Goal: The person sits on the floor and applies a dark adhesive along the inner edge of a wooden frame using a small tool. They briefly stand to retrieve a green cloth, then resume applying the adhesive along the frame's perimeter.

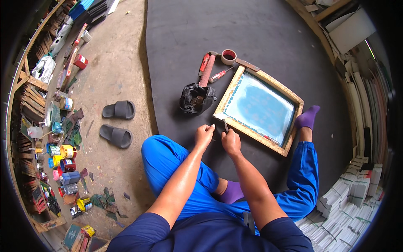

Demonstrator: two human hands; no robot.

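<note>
Navy T-shirt (205,233) along the bottom edge, with a wooden-framed mesh screen (260,107) right of centre.
At mid-frame my right hand (231,142) is curled closed around a slim dark tool (225,125) near the screen's lower-left side; just beside it, my left hand (204,136) has its fingers drawn in, and I cannot tell whether they pinch anything. Above them on the dark mat (180,38) sit a black plastic bag (189,102), a red-handled screwdriver (218,76) and a tape roll (228,62).
</note>
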